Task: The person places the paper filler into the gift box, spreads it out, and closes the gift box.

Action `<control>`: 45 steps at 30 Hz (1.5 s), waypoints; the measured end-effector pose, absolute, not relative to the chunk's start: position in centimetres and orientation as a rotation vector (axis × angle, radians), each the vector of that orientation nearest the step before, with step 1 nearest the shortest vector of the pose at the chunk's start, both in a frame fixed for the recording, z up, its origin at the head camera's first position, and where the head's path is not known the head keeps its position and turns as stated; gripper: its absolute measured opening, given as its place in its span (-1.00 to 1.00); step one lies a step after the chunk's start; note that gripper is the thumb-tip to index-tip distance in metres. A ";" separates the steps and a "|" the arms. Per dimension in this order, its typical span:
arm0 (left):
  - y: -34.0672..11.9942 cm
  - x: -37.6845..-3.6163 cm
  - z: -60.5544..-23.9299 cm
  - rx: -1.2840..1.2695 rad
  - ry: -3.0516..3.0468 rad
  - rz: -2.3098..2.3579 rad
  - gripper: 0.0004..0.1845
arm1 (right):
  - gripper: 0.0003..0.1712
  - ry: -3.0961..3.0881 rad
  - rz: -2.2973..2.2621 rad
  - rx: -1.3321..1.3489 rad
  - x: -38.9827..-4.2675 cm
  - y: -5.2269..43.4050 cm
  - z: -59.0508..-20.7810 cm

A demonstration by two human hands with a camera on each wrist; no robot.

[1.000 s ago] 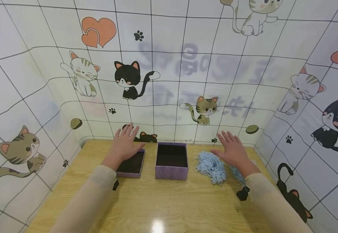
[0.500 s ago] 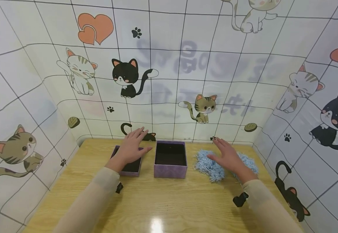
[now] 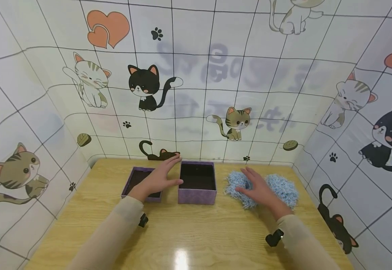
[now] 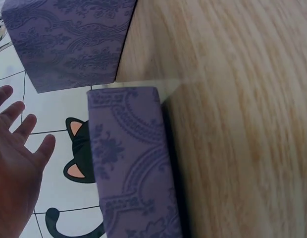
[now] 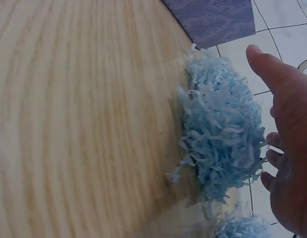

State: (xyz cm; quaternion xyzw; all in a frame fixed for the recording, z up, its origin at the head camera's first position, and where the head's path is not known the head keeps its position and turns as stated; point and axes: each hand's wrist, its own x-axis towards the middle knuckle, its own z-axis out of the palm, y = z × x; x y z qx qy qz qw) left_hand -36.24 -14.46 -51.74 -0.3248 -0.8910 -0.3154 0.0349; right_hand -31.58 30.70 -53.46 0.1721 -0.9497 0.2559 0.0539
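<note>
Nearest the viewer, two forearms in pale beige sleeves reach out over the wooden bench (image 3: 189,232), each with a small black camera mount at the wrist.

The left hand (image 3: 160,178) is spread flat with its fingers straight. It holds nothing and lies over the right part of the shallow purple lid (image 3: 141,185), its fingertips reaching toward the left wall of the purple box (image 3: 197,186). From the left wrist view the palm and fingers (image 4: 15,163) show open and apart from the patterned side of the lid (image 4: 131,163); whether the hand touches the lid or the box cannot be told.

The right hand (image 3: 257,189) is also open, fingers loosely extended. It rests on the pile of light blue shredded paper (image 3: 284,187), which bulges up on both sides of it. The right wrist view shows the thumb (image 5: 267,69) straight above the shreds (image 5: 220,134) and the other fingers slightly bent beside them, not closed round any.

The lid lies upside down, its dark inside facing up, toward the far left part of the bench. The box stands just beside it on the right, close to the far edge at the middle, open with a dark inside. The blue paper sits near the box, toward the far right corner.

Behind the bench and along both its sides stands a white cloth backdrop (image 3: 216,75) with a black grid, cartoon cats, paw prints and orange hearts.
</note>
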 end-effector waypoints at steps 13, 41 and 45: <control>-13.9 -36.0 -52.2 -1.051 -2.794 -1.105 0.18 | 0.07 -2.872 0.746 0.532 -31.3 30.0 -55.4; -13.4 -36.0 -52.3 -1.043 -2.826 -1.147 0.28 | 0.08 -2.862 0.819 0.551 -31.5 29.5 -57.9; -13.5 -36.1 -52.4 -1.044 -2.839 -1.152 0.27 | 0.05 -2.861 0.809 0.551 -31.6 29.6 -57.9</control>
